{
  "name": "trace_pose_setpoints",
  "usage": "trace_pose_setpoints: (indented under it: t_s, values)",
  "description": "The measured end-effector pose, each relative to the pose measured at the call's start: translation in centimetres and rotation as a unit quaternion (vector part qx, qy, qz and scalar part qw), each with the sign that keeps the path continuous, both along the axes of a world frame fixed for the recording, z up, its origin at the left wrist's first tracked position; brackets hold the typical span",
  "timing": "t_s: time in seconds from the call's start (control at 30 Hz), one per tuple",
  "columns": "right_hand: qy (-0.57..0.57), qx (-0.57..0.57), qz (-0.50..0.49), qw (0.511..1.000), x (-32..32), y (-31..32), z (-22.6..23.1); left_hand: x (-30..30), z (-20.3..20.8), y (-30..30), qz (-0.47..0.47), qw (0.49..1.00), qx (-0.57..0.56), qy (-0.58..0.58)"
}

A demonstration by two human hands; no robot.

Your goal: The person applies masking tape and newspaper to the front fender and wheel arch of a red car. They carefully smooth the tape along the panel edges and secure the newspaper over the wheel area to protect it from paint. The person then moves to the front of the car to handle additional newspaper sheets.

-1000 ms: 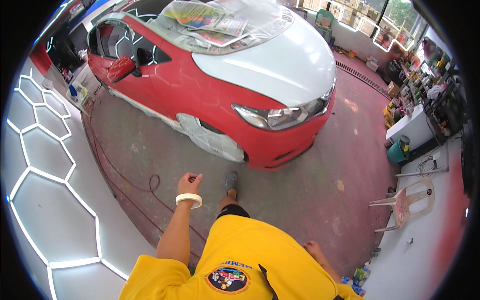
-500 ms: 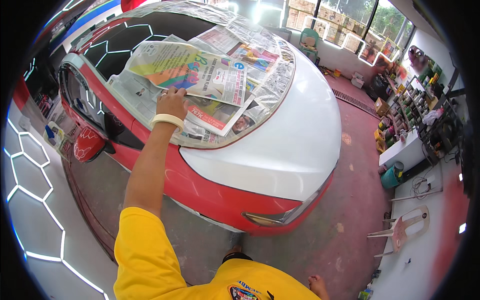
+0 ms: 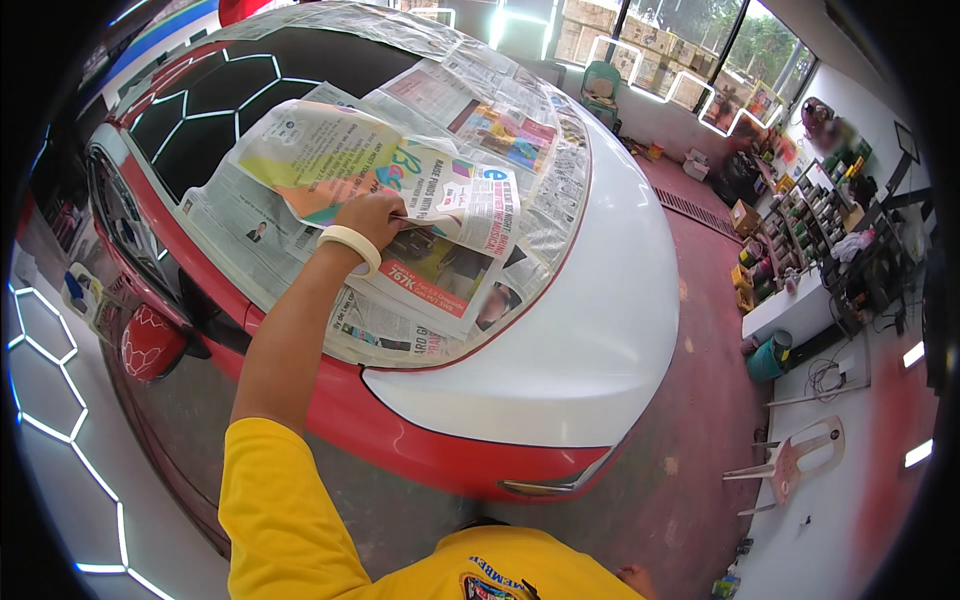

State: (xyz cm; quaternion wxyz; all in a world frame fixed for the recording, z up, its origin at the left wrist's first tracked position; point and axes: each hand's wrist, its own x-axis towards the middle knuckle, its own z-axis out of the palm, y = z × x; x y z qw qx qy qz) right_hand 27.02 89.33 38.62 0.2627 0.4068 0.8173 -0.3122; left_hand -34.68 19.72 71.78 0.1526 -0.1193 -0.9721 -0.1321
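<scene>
My left hand (image 3: 370, 218) pinches the near edge of a loose, colourful newspaper sheet (image 3: 345, 150), thumb and fingers pressed together. Where I hold it, the paper lifts and creases. Around my left wrist sits a cream roll of masking tape (image 3: 351, 243), worn like a bracelet. Beneath the sheet, more newspaper (image 3: 215, 225) covers the lower windscreen and the area at its base, its curved border next to the white hood (image 3: 500, 390) of a red car. Only a small part of my right hand (image 3: 637, 578) shows, low beside my yellow shirt; its fingers cannot be made out.
The red side mirror (image 3: 150, 343) juts out at left. To the right are a tipped-looking plastic chair (image 3: 795, 460), a teal bin (image 3: 768, 358) and shelves of cans (image 3: 815, 220). A floor grate (image 3: 700, 213) and a green chair (image 3: 600, 88) lie beyond the car.
My left hand has moved right along the newspaper's edge and now grips it. The sheet's near edge has buckled. My view has shifted closer to the windscreen, and less of my right hand shows.
</scene>
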Motion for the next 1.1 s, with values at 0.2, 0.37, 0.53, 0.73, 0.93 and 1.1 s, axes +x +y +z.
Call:
trace_pose_setpoints:
  t_s: [0.2, 0.37, 0.53, 0.73, 0.93, 1.1]
  values:
    - [0.061, -0.009, 0.016, 0.998, -3.4, -0.3, -0.3, 0.9, 2.4, -1.4, 0.046, 0.982, 0.072, 0.167]
    - [0.154, 0.038, 0.099, 0.982, -10.7, -3.0, 4.8, 4.3, 11.9, -0.7, -0.003, 0.957, 0.128, 0.259]
    - [0.341, 0.056, 0.133, 0.929, -24.3, -5.2, 14.3, 11.6, 18.0, 2.1, -0.090, 0.955, 0.194, 0.208]
    - [0.592, -0.042, 0.230, 0.771, -32.0, -10.2, 30.7, 26.4, 21.9, 14.3, -0.263, 0.903, 0.314, 0.128]
    - [0.641, -0.324, 0.366, 0.592, -29.5, -5.9, 41.1, 37.4, 18.0, 21.9, -0.182, 0.932, 0.222, 0.219]
    - [0.649, -0.354, 0.322, 0.591, -26.7, -0.8, 39.6, 47.7, 14.4, 26.1, -0.182, 0.919, 0.323, 0.135]
